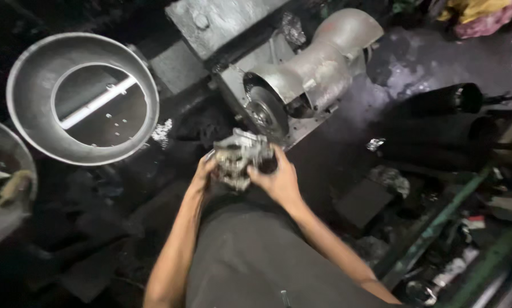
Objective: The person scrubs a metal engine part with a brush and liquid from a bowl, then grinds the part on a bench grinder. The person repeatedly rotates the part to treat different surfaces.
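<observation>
Gripping a small metal casting [237, 158] from both sides, the fingers [262, 161] of the right hand [278, 179] are curled over its right edge and closed around it, thumb toward the top, while the left hand [203, 174] cups the left edge with fingers bent in tight against the metal. Both hands hold the part in the air in front of the person's dark-clothed body, just below the middle of the view, with both forearms reaching up to it from the bottom edge.

The casting is grey and silvery, blotched with dark grime, with an irregular outline, several lobes and recesses, and a dark round opening on its right side next to the right thumb. Finer detail is too blurred to tell.

Just above the hands stands a grinding machine [301, 80] with a pale grey curved hood and a round wheel [264, 111] facing the person, near the held part but apart from it. To the left lies a large shallow metal pan [27, 120], round, with a wide ring-shaped rim and a pale bar across its open centre. A second round grey vessel [5, 148] is cut off by the left edge. The floor [347, 165] is black and sooty. On the right, green metal bars [438, 225] slant downward among small pale packages and scraps, too blurred to describe further. At the upper right corner lies a bundle of yellow and pink cloth [484, 14]
</observation>
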